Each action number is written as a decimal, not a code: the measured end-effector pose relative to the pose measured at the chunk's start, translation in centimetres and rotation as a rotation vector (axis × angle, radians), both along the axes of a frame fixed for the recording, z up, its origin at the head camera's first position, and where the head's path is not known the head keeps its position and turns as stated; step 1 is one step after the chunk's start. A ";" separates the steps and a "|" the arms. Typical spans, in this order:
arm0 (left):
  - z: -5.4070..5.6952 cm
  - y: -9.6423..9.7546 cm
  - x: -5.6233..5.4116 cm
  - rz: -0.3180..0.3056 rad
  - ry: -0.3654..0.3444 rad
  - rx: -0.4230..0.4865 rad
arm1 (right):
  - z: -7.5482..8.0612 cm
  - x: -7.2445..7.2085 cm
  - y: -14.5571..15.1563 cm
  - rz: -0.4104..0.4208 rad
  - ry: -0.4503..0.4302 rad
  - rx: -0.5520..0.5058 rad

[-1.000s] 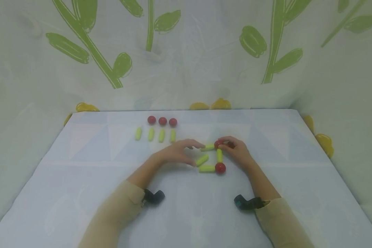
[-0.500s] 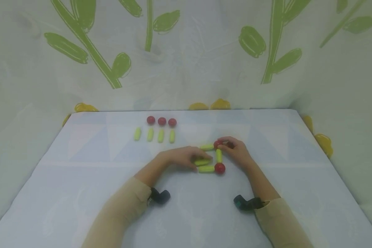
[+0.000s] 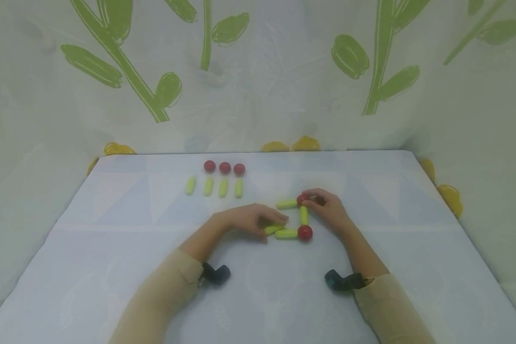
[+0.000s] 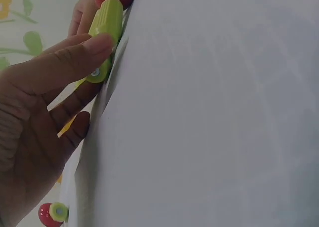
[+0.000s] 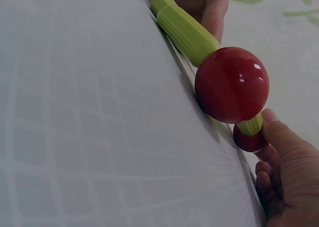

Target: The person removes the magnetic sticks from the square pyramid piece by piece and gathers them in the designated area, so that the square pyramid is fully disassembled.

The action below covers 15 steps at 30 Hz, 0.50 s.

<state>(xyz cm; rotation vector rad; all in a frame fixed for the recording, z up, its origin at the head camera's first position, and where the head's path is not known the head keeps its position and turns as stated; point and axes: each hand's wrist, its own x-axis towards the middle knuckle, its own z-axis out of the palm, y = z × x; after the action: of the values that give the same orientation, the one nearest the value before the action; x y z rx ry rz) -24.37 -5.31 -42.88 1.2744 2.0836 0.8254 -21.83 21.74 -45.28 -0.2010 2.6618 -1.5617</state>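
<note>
My left hand pinches a loose yellow-green magnetic rod between thumb and fingers. That rod lies at a slant, its right end close to the left end of the near rod. The near rod joins a shiny red ball. From this ball a side rod runs to the far red ball, which my right hand holds between thumb and fingertips. A far rod extends left from that ball. In the left wrist view, my thumb covers part of the green rod.
Behind and to the left, three red balls stand in a row, with several yellow-green rods lined up in front. The pale table meets a leaf-patterned cloth at its back edge.
My left hand has moved from reaching at the loose rod to gripping it, then slid a little left and nearer with it. The rod's angle has changed. My right hand stays at the far ball.
</note>
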 end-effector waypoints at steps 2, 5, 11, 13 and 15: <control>0.0 -0.3 0.1 0.011 -0.007 -0.001 | 0.0 0.0 0.0 0.001 0.000 0.003; -0.2 -0.5 0.3 0.032 -0.006 0.018 | 0.0 -0.1 0.0 0.003 0.003 0.003; -1.0 -1.3 0.7 0.103 0.018 0.091 | -0.3 -0.1 0.0 0.004 0.008 -0.004; -1.3 -1.7 1.0 0.132 0.030 0.112 | -0.4 -0.2 0.1 0.003 0.009 -0.006; -1.4 -2.2 1.3 0.162 0.041 0.123 | -0.5 -0.3 0.1 0.004 0.015 -0.004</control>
<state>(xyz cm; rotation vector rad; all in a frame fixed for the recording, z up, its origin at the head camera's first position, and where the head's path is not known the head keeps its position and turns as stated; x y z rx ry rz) -23.07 -7.47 -44.27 1.2057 2.2208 1.0203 -22.10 21.85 -45.80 -0.2182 2.6676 -1.5714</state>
